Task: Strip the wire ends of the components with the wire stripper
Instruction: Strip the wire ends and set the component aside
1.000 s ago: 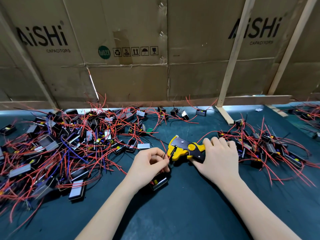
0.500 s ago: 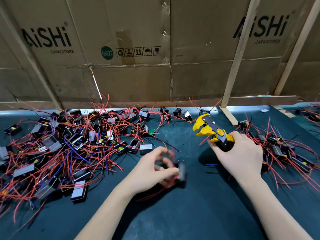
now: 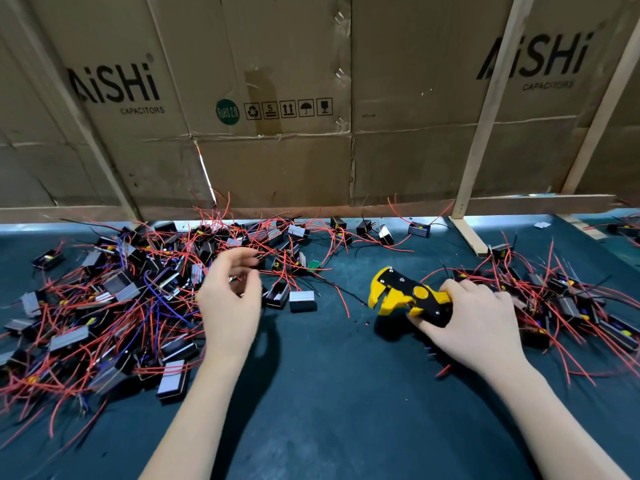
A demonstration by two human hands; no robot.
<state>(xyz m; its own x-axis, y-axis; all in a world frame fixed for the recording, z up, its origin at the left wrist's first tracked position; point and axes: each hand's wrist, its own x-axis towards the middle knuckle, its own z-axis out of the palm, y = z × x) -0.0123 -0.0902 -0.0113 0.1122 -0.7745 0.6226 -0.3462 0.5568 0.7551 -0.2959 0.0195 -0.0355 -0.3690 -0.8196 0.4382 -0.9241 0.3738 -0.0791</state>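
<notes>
My right hand [image 3: 479,323] grips the handles of the yellow and black wire stripper [image 3: 403,296], which lies low on the dark mat with its jaws parted and pointing left. My left hand [image 3: 228,306] hovers at the right edge of the big left pile of black components with red wires [image 3: 114,299]. It is blurred, its fingers loosely curled with nothing in them. A smaller pile of components [image 3: 568,303] lies just right of my right hand.
A cardboard wall [image 3: 277,161] with wooden struts [image 3: 467,233] closes off the back of the dark green mat [image 3: 329,393]. Loose components and a small green board [image 3: 314,265] lie between the piles. Tiny scraps of insulation dot the mat near the stripper.
My left hand let go of the component it pinched and swung up and left over the big pile. My right hand brought the stripper down from a raised position to the mat.
</notes>
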